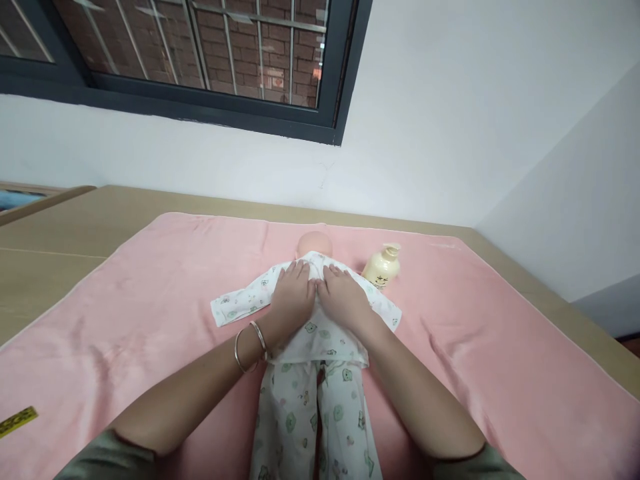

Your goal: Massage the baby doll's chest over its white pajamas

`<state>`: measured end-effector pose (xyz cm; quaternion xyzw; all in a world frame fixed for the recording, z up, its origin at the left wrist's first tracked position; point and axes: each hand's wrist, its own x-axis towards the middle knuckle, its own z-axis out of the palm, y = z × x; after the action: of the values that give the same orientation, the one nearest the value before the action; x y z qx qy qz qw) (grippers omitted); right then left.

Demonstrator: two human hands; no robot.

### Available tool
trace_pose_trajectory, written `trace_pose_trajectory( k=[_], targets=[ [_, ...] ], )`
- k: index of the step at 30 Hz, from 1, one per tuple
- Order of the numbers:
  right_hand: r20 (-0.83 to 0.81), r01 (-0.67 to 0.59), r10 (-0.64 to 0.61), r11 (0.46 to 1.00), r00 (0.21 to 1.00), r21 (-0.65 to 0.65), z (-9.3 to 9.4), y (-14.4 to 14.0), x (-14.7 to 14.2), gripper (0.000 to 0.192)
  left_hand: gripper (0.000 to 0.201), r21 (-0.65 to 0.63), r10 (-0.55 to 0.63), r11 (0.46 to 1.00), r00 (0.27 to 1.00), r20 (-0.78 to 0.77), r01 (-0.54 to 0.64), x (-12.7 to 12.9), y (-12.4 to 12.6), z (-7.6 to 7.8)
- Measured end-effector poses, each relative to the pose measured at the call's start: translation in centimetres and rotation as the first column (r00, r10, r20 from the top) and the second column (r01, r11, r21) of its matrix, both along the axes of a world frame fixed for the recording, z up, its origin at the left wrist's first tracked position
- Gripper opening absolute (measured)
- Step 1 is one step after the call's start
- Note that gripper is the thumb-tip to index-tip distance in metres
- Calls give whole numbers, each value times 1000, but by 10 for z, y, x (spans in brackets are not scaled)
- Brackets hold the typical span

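Note:
A baby doll lies stretched out with its round bald head [314, 244] pointing away from me; which way its face is turned I cannot tell. It wears a white printed top [320, 340] and matching trousers [343, 413], sleeves spread to both sides. Flat on the upper part of the top rests my left hand [294, 292], fingers stretched out, two silver bangles [250, 347] at its wrist. Beside it my right hand [345, 297] lies flat too, fingers forward, the thumbs close together. Neither hand grips anything.
A pale yellow pump bottle [383, 267] stands to the right of the doll, close to its sleeve. A pink blanket [165, 347] covers most of the wooden table [60, 233]. A yellow strip [19, 421] lies at the left. Behind are a wall and a barred window [215, 47].

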<state>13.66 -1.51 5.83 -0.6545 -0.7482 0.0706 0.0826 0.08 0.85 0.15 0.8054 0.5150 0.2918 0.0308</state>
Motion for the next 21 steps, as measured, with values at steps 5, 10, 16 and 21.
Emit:
trace_pose_trajectory(
  k=[5,10,16,21],
  targets=[
    [-166,92,-95,995,982,-27,-19,30,22,66,45,123,-2,992,997,-72,11,10,-27,-1],
    [-84,55,-56,998,995,-13,-15,23,15,60,45,89,-26,996,999,-33,29,2,-10,0],
    [28,28,-29,999,999,16,10,-9,-2,41,55,-13,89,996,996,-31,-89,-11,24,-4],
    [-53,80,-79,996,995,24,11,-2,9,38,45,43,24,999,997,-79,-20,-7,11,2]
  ],
)
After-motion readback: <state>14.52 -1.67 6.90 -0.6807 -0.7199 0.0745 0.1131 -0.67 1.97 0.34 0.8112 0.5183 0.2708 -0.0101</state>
